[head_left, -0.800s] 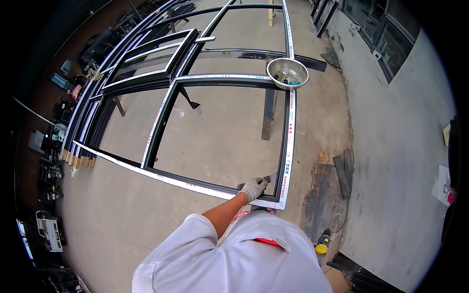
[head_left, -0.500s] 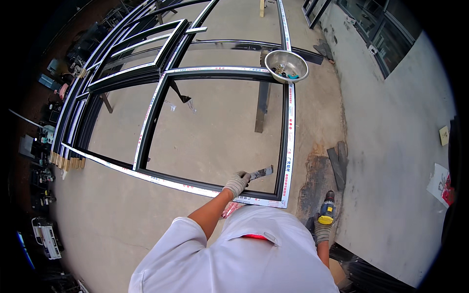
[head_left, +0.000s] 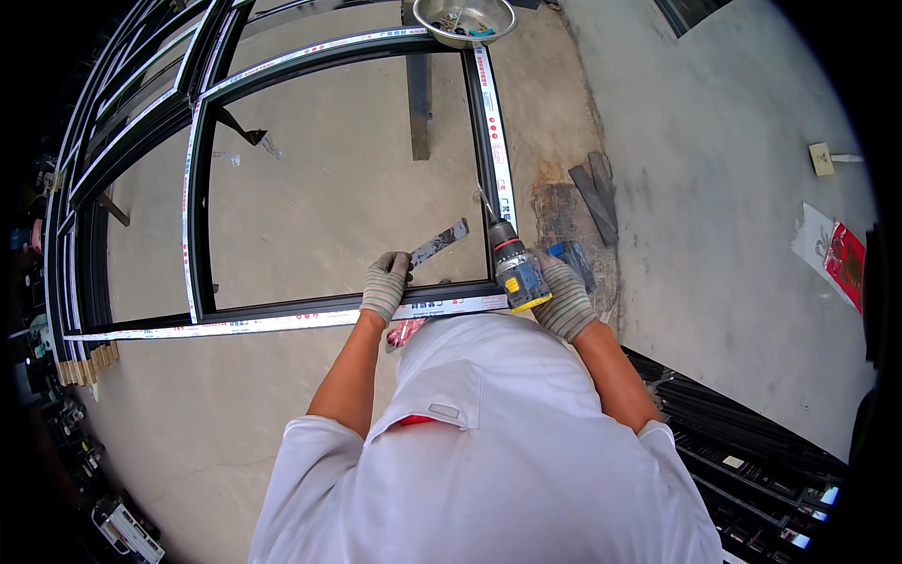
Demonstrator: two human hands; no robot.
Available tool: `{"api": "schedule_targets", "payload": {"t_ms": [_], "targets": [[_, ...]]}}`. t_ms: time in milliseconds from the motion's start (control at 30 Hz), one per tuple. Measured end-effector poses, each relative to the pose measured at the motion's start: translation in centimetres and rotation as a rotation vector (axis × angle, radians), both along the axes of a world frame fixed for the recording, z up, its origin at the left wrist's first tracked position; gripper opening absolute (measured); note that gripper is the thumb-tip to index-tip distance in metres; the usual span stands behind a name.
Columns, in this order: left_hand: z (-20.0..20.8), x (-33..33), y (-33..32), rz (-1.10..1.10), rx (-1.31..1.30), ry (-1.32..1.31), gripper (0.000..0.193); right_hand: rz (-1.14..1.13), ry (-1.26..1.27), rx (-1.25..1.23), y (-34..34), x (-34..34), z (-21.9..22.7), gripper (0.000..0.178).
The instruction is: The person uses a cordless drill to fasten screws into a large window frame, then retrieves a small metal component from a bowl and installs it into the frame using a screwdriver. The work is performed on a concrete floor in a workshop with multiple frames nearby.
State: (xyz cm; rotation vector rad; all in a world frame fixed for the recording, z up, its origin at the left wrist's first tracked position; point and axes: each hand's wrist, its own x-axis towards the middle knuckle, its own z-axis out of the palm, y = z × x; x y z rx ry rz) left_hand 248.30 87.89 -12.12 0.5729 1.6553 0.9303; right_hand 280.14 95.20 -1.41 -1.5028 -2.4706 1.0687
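Note:
My gloved left hand [head_left: 386, 285] is closed around one end of a flat, paint-stained metal strip [head_left: 440, 242], which slants up to the right inside the window frame's opening. At the near right corner of the dark frame [head_left: 282, 321], my gloved right hand [head_left: 565, 293] grips a cordless drill [head_left: 517, 268]. A thin bit points from the drill forward along the frame's right bar. Whether the bit touches the frame I cannot make out. White protective tape with printing covers the frame's faces.
A steel bowl [head_left: 467, 21] with small parts stands on the frame's far right corner. More stacked frames [head_left: 141, 141] lie to the left. Grey strips [head_left: 596, 199] rest on the floor beside the wall [head_left: 695, 169]. Dark profiles [head_left: 752, 451] are piled at my near right.
My right hand has raised the drill from beside my right leg to the frame's near corner. My view has shifted, and the left hand still holds the metal strip.

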Motion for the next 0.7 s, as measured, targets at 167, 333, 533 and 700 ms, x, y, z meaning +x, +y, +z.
{"api": "schedule_targets", "payload": {"t_ms": [167, 333, 533, 700], "targets": [[0.0, 0.1, -1.2, 0.047, 0.033, -0.081, 0.034, 0.264, -0.192, 0.217, -0.2, -2.9, 1.7, 0.055], [2.5, 1.3, -1.7, 0.061, 0.020, -0.126, 0.038, 0.428, -0.256, 0.190, 0.1, -4.3, 0.6, 0.054], [2.1, 2.6, -2.6, 0.006, 0.006, -0.330, 0.058, 0.518, -0.194, 0.411, -0.8, -4.8, -0.7, 0.040], [3.4, 4.7, -2.9, -0.043, -0.063, -0.396, 0.055, 0.537, -0.157, 0.501, -0.8, -4.5, -1.9, 0.025]]}}
